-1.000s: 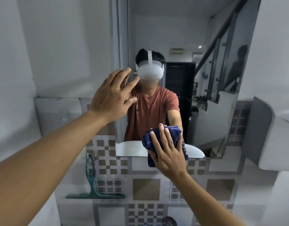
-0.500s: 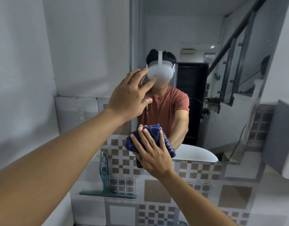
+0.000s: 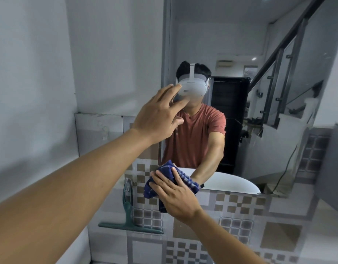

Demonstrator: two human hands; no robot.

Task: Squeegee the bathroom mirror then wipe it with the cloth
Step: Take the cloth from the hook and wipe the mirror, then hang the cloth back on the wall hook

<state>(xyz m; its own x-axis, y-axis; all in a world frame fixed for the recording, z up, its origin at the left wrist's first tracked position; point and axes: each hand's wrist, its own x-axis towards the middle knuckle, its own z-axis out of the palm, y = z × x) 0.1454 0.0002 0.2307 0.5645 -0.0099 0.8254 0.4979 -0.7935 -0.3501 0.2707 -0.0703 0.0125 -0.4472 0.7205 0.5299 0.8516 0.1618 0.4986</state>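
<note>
The squeegee (image 3: 129, 212) hangs untouched on the tiled wall (image 3: 240, 235) to the lower left, so I judge the squeegeeing done; my right hand (image 3: 175, 195), fingers spread, presses the bunched blue cloth (image 3: 171, 175) against the mirror (image 3: 221, 44) at its lower left corner; my left hand (image 3: 158, 117) is open and empty, flat near the glass; most of the wiping looks left.
</note>
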